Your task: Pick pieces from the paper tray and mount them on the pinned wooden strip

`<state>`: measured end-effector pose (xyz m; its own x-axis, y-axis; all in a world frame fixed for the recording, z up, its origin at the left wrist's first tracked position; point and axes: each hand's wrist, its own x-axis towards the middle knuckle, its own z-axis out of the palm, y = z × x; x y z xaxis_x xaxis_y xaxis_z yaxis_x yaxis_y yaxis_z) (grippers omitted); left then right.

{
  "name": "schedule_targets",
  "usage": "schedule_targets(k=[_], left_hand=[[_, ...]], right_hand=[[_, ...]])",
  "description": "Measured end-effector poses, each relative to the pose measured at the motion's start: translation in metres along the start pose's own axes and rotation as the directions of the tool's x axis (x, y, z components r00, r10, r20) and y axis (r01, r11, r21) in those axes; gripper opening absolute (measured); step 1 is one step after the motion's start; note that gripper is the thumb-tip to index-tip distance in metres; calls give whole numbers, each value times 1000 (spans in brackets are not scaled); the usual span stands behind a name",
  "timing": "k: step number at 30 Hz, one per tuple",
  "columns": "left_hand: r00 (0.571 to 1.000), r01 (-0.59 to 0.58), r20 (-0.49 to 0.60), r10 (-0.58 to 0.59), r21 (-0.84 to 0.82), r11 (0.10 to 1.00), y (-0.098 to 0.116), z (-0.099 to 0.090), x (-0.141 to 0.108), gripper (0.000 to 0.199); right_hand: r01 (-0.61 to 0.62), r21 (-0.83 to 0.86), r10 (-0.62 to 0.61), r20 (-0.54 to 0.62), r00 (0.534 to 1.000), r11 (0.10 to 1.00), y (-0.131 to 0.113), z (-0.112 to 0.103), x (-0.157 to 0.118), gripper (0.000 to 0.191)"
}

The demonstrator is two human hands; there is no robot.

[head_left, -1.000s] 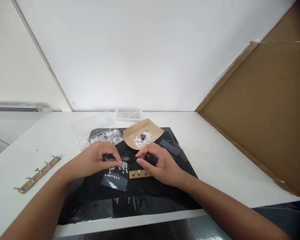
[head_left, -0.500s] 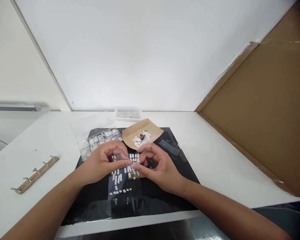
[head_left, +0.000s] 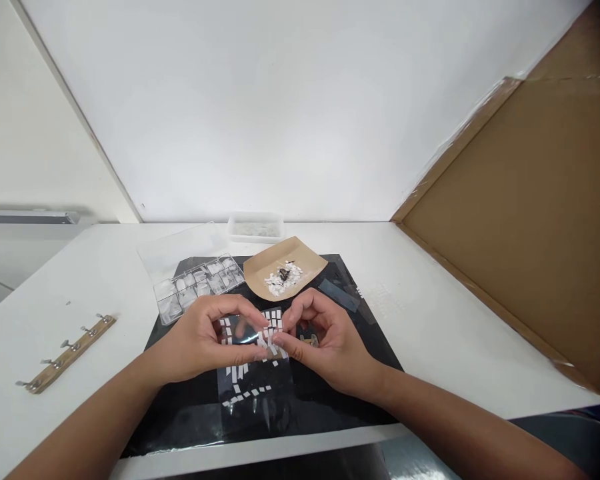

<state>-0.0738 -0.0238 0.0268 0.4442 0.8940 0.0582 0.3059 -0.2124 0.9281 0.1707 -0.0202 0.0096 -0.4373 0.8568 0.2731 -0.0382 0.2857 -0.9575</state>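
Observation:
Near the middle of the black mat [head_left: 330, 407], both hands meet over a clear plastic sheet [head_left: 255, 373] bearing several small white rectangular pieces. My left hand [head_left: 200, 340] curves around the sheet's upper part, thumb below and index finger above, gripping it near the fingertips. Glare shows on the clear plastic between them. Thumb and index finger of my right hand [head_left: 325, 340] are pinched together at the white pieces [head_left: 273, 323]; whether they grip the sheet or a single piece is hidden. Part of a wooden strip with metal fittings shows beneath the right hand.
Behind the hands sit a brown paper tray [head_left: 310, 257] of white scraps and dark bits, a clear compartment box [head_left: 200, 283] with its lid raised, and a translucent tub [head_left: 256, 230]. A wooden strip with metal wing screws [head_left: 73, 353] lies left. A cardboard panel [head_left: 520, 233] stands right.
My left hand's thumb and index finger have spread further apart. The sheet has shifted slightly right and turned a little. The right hand stays pinched, moved slightly right.

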Motion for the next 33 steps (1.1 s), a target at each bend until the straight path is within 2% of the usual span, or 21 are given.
schedule_targets(k=[5,10,16,22,28,33], left_hand=[[999,-24,38,25,-25,999,2,-2,0,31],[998,-68,-2,68,-57,996,5,-2,1,27],[998,56,-13,-58,-149,987,3,1,1,24],[995,80,-45,-90,-181,980,2,4,1,27],[991,99,-72,-114,-185,978,2,8,3,26],[990,97,-73,-120,-256,962,1,12,5,25]], right_hand=[[62,-11,-62,-32,998,998,3,-2,0,24],[102,-92,-106,-40,994,991,3,-4,0,19],[196,-262,-199,17,980,945,-1,-5,2,8],[246,-314,-251,27,968,917,-3,-8,3,7],[344,-442,-374,21,927,828,-6,-7,5,15],[365,-575,-437,15,899,732,-4,-7,6,13]])
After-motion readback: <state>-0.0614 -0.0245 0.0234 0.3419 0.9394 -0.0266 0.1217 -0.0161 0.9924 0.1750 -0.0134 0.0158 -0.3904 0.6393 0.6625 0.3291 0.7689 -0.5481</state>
